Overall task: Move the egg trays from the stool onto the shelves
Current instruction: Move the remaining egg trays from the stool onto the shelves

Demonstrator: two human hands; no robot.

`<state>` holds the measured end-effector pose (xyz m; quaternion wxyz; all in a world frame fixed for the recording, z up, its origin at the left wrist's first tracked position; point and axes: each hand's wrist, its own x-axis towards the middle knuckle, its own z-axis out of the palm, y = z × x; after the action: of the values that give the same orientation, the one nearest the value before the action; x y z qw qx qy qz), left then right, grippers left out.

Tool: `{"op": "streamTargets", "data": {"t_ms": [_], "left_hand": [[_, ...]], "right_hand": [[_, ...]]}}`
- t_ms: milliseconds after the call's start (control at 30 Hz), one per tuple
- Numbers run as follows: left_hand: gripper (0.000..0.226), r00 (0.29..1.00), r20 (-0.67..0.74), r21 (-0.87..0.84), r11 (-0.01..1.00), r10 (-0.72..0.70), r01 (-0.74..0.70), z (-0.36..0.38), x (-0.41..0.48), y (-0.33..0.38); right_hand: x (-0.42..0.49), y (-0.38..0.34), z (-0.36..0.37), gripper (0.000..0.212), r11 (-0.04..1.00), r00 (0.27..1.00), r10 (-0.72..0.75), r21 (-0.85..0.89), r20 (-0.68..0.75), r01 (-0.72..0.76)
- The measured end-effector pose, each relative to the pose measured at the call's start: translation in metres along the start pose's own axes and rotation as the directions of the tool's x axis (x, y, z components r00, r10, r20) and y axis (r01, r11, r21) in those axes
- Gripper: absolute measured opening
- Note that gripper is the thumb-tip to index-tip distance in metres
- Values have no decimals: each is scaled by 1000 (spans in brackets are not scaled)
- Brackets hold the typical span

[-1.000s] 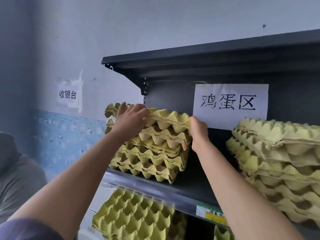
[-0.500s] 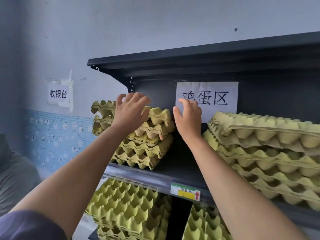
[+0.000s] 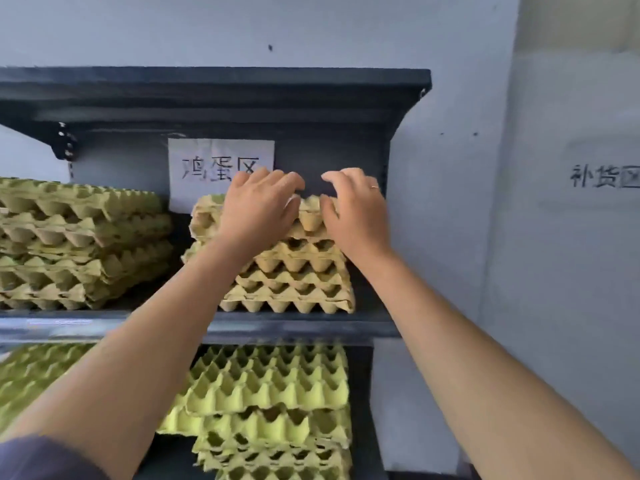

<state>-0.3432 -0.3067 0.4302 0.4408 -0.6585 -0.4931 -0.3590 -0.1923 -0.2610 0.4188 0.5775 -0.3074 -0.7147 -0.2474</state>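
2 hands — left hand [image 3: 258, 206], right hand [image 3: 357, 216] — grip the top egg tray [image 3: 309, 220].

Egg trays [image 3: 294, 271] are rendered in yellow-green with a regular grid of peaked cups. The shelf unit [image 3: 214, 95] is shown in dark grey, the paper sign [image 3: 207, 157] in white with black characters.
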Motion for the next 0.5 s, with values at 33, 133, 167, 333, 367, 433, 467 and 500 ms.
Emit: {"op": "streamTargets", "data": {"t_ms": [33, 133, 167, 333, 367, 433, 467, 500], "left_hand": [[21, 1000, 5, -20, 999, 26, -25, 12, 5, 27], [19, 996, -5, -90, 992, 90, -90, 48, 18, 94], [20, 994, -10, -116, 987, 110, -110, 60, 20, 113], [26, 977, 7, -284, 938, 211, -201, 138, 26, 218], [27, 976, 19, -331, 922, 219, -200, 158, 25, 240], [30, 972, 58, -429, 885, 228, -181, 196, 23, 281], [30, 970, 87, -472, 867, 229, -162, 215, 20, 300], [30, 965, 122, -505, 851, 232, -141, 230, 17, 317]], "right_hand": [[-8, 25, -14, 28, 999, 1000, 10, -51, 13, -9], [-30, 94, -47, 28, 985, 998, 48, -166, 39, -41], [-39, 114, -55, 28, 979, 997, 58, -199, 47, -47], [-99, 222, -93, 30, 928, 978, 167, -356, 126, -113], [-113, 243, -100, 30, 910, 967, 201, -396, 157, -125], [-139, 285, -112, 29, 869, 930, 285, -471, 231, -149], [-152, 304, -118, 29, 849, 910, 322, -505, 261, -155], [-164, 320, -123, 29, 828, 888, 358, -538, 288, -159]]}}
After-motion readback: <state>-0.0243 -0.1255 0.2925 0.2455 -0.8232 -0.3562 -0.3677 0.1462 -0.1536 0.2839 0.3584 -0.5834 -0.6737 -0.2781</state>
